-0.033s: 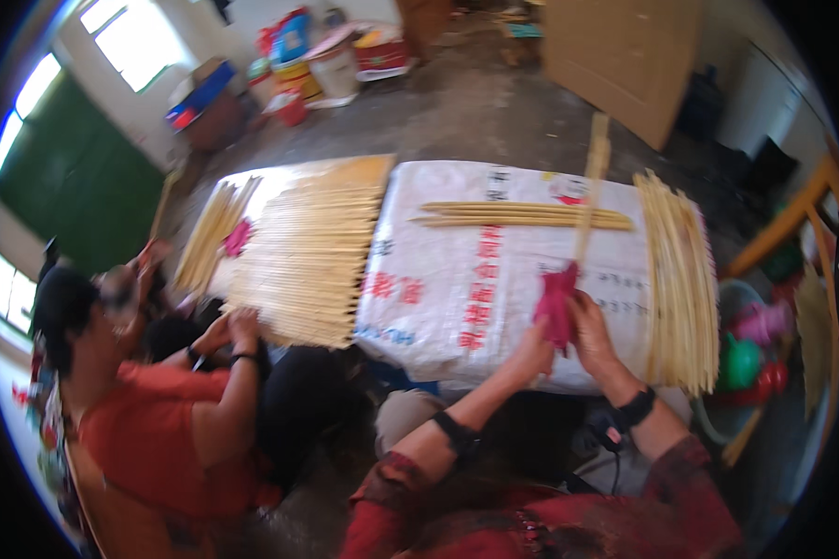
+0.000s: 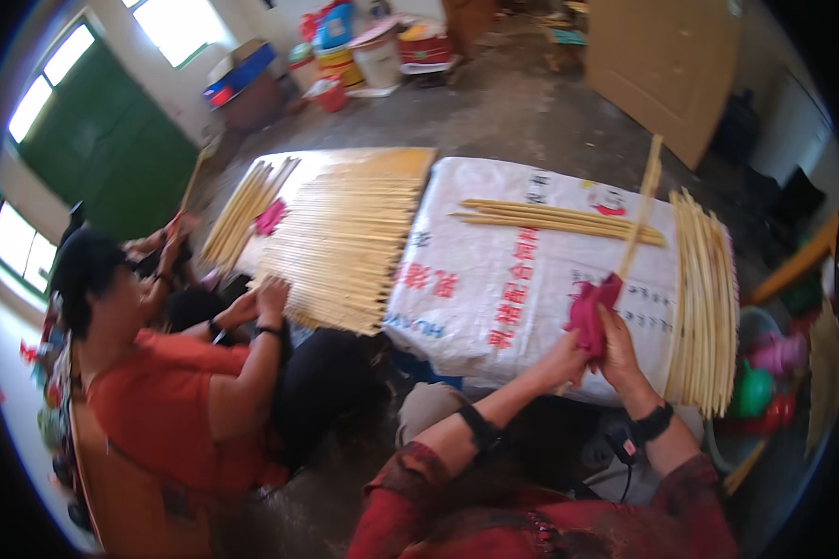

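A magenta cloth (image 2: 591, 315) is bunched around the lower part of a long, pale wooden stick (image 2: 645, 197), which tilts up and away to the right. My left hand (image 2: 565, 358) is closed on the cloth from the left. On the other side, my right hand (image 2: 619, 350) grips the same cloth, its thumb along it. The stick's lower end is hidden by cloth and hands. Beyond them, several similar sticks (image 2: 559, 222) lie crosswise on a white printed sack cover (image 2: 457, 242). To the right, a row of sticks (image 2: 701, 303) lies lengthwise along the table's edge.
At left, a person in an orange shirt (image 2: 163, 387) works by a board (image 2: 410, 160) covered with closely laid sticks (image 2: 340, 247). Another magenta cloth (image 2: 270, 217) lies there. A basin (image 2: 755, 326) with colourful items stands right. Buckets (image 2: 378, 61) stand at the back.
The whole view has shifted, so the table sits farther right in it. The stick leans slightly more to the right. Both hands keep hold of the cloth.
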Demonstrator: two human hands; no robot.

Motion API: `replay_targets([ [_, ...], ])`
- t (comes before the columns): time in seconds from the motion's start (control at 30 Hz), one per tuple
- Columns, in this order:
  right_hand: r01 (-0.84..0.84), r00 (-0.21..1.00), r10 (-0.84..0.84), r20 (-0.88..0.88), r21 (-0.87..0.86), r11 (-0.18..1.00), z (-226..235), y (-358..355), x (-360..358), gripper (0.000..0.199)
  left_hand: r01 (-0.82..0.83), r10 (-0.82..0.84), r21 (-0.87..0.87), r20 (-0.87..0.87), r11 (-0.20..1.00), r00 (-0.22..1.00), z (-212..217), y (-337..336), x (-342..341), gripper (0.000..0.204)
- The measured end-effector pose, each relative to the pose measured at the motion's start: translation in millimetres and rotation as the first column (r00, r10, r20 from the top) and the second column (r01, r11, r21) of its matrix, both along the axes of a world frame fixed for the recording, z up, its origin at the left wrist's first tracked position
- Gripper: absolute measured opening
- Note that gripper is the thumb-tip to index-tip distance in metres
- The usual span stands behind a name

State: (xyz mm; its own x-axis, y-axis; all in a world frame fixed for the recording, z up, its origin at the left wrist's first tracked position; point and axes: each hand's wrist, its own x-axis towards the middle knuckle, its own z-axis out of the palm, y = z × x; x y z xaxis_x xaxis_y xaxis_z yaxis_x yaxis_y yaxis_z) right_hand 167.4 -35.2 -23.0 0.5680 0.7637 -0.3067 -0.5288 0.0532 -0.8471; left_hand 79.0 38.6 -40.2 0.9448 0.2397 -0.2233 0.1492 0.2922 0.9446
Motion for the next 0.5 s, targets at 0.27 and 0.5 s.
replay_targets([
  [0.27, 0.161, 0.966, -0.174, 0.19, 0.081, 0.984, 11.2, 9.3, -3.5, 0.029, 0.132, -0.131, 0.215, -0.021, 0.968, 0.991, -17.1, 2.9, 7.3, 0.01],
  [0.5, 0.216, 0.971, -0.221, 0.087, 0.062, 0.974, 16.0, 5.8, 16.5, 0.028, -0.104, 0.08, 0.272, 0.1, 0.957, 0.992, -20.6, -18.5, 9.6, 0.015],
])
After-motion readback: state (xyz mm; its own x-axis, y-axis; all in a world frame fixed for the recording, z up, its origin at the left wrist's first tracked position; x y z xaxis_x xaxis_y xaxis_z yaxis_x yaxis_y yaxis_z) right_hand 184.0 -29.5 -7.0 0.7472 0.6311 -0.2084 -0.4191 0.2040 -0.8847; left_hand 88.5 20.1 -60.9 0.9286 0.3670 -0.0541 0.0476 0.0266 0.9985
